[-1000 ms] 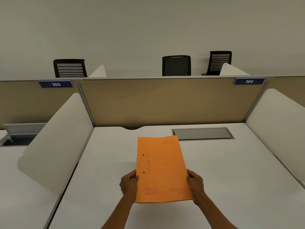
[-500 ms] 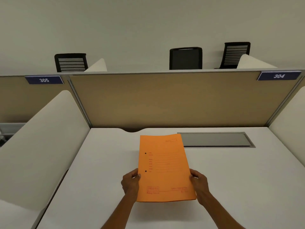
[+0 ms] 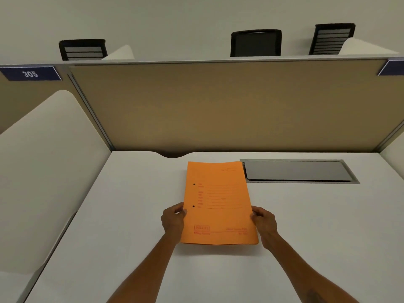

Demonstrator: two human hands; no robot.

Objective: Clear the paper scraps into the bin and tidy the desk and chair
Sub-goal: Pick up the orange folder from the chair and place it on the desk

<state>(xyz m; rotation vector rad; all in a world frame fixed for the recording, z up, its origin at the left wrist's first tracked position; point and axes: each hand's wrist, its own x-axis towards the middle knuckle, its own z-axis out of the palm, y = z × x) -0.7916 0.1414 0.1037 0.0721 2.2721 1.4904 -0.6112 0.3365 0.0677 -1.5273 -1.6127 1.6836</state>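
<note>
White desk (image 3: 109,215) meets one tan partition (image 3: 218,106), with three dark chairs (image 3: 255,43) beyond it. One orange folder (image 3: 218,204) sits mid-desk, just left of one grey cable hatch (image 3: 297,171). Left hand (image 3: 173,219) and right hand (image 3: 263,220) pinch the folder's side edges, fingers curled together.

One folder, two hands, three chairs on show!

A single orange folder (image 3: 218,204) on one white desk (image 3: 317,226), a left hand (image 3: 173,219) and a right hand (image 3: 263,219) making two. Three black chair backs over the partition: one far left (image 3: 82,49), one centre (image 3: 255,43), one right (image 3: 331,39). One grey cable hatch (image 3: 297,171). Two blue number plates, 305 (image 3: 30,73) and one cut off at the right edge (image 3: 393,67).
</note>
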